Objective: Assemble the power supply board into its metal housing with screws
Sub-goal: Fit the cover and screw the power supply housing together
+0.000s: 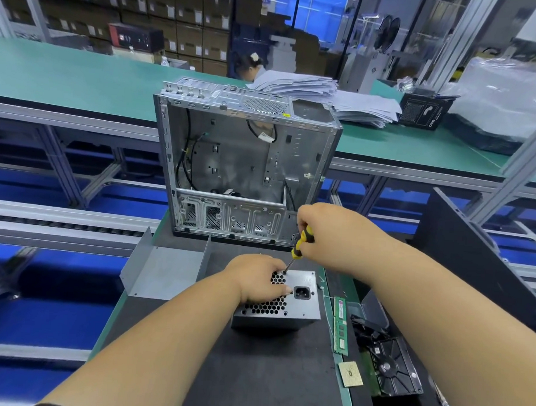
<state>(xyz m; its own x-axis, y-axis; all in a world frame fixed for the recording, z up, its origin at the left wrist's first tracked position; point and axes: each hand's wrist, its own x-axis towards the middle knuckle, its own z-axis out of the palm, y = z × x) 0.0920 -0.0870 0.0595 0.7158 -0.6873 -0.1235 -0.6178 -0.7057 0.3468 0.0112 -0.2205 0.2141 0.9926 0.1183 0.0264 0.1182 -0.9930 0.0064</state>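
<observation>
A grey metal power supply housing (302, 310) stands on the dark mat, its face with a honeycomb grille and black power socket turned up. My left hand (258, 278) rests on top of the grille and holds the housing down. My right hand (329, 235) grips a yellow-and-black screwdriver (300, 245), tilted, with its tip on the housing's upper face near the back edge, just beside my left fingers. Any screw under the tip is hidden. A loose bent metal cover (161, 272) lies to the left of the housing.
An open computer case (247, 159) stands upright behind the housing. At the right lie a green memory stick (340, 327), a small chip (350, 374) and a black fan part (391, 368). A dark panel (471, 255) leans at far right. A person sits beyond paper stacks (325, 95).
</observation>
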